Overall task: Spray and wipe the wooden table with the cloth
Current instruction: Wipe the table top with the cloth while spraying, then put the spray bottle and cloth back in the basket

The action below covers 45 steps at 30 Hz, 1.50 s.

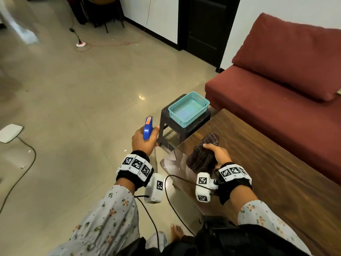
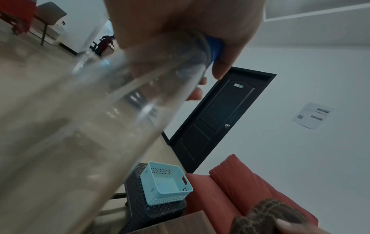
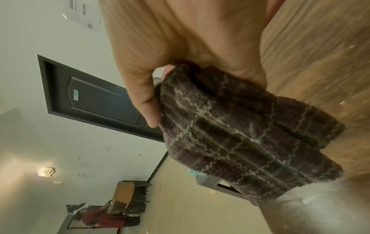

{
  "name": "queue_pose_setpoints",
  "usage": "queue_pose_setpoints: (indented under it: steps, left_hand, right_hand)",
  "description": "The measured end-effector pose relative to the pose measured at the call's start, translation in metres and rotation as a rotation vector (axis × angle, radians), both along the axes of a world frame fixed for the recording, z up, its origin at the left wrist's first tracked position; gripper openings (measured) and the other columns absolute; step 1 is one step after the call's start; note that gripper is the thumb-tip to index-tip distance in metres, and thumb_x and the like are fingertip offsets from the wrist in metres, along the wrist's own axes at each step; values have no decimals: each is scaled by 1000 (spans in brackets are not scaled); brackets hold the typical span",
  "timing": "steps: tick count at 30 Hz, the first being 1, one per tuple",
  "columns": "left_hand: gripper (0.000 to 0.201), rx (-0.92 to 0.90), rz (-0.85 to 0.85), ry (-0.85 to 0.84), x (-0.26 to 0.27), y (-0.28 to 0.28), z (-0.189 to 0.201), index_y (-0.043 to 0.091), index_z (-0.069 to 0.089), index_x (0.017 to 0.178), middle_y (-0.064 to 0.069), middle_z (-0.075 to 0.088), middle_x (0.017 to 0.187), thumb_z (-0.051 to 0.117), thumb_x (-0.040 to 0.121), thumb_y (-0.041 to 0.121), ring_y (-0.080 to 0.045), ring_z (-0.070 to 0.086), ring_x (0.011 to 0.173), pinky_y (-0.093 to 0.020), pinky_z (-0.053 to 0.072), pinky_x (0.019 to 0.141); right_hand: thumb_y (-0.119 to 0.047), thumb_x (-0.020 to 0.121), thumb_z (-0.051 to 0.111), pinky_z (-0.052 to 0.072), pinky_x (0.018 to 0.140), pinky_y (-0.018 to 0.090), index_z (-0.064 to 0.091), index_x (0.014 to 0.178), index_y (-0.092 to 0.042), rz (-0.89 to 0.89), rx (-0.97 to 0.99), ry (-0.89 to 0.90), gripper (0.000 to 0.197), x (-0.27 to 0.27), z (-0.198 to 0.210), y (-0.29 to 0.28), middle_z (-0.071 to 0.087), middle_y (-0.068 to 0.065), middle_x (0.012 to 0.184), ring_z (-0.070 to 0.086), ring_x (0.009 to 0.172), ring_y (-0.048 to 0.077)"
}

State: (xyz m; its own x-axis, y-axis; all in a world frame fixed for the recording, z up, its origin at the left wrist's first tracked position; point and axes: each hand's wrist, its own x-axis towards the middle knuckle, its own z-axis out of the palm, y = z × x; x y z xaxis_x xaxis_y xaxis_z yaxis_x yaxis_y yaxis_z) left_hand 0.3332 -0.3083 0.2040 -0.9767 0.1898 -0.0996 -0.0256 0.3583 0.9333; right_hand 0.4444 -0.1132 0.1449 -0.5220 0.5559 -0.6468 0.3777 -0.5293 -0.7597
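Note:
My left hand (image 1: 143, 140) grips a spray bottle (image 1: 147, 130) with a blue head and a clear body (image 2: 100, 118), held over the floor just left of the wooden table (image 1: 276, 172). In the left wrist view the fingers (image 2: 220, 69) wrap round the bottle's neck. My right hand (image 1: 218, 154) holds a folded dark checked cloth (image 1: 203, 150) above the table's near left corner. Seen from the right wrist, the thumb (image 3: 144, 101) pinches the cloth (image 3: 250, 134) against the palm. Whether the cloth touches the tabletop I cannot tell.
A teal plastic basket (image 1: 188, 108) sits on a dark stool (image 1: 166, 124) just beyond the table's far left corner. A red sofa (image 1: 276, 80) runs along the table's far side. Cables (image 1: 24, 167) lie on the tiled floor at left. A dark door (image 1: 204, 24) stands behind.

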Motion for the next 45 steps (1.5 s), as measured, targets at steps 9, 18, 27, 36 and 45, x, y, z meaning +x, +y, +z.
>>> queue_pose_setpoints:
  steps: [9,18,27,36,45]
  left_hand:
    - [26,120,-93,40,-114,58,-17,23,47,69,2,55,67,60,85,37,-37,66,77,-36,52,73]
    - [15,149,-300,27,-246,142,-42,24,53,83,2,59,76,61,84,37,-12,56,70,-11,43,66]
    - [20,306,-444,-9,-313,226,-70,12,54,98,9,59,85,66,83,17,10,57,71,-7,42,68]
    - [31,235,-511,-43,-349,296,-142,21,55,102,1,62,96,72,77,22,-8,59,83,-29,50,82]
    - [45,186,-453,-73,-361,325,-199,1,54,113,-5,61,102,70,76,20,-19,59,93,-34,50,90]
  right_hand:
    - [-30,71,76,46,89,34,64,110,-9,22,492,-271,46,-99,9,41,66,12,110,59,107,31]
    - [-40,73,72,45,89,42,60,112,-4,-57,627,-644,53,-185,10,102,62,23,117,56,110,40]
    - [-40,76,70,41,96,41,58,114,6,-303,322,-614,61,-226,-26,167,57,27,124,52,114,40]
    - [-39,69,73,47,97,45,61,114,-4,-487,186,-331,58,-283,-83,227,64,18,115,60,108,36]
    - [-4,77,68,56,51,26,58,110,2,-524,-114,140,35,-343,-137,275,74,5,66,71,63,17]
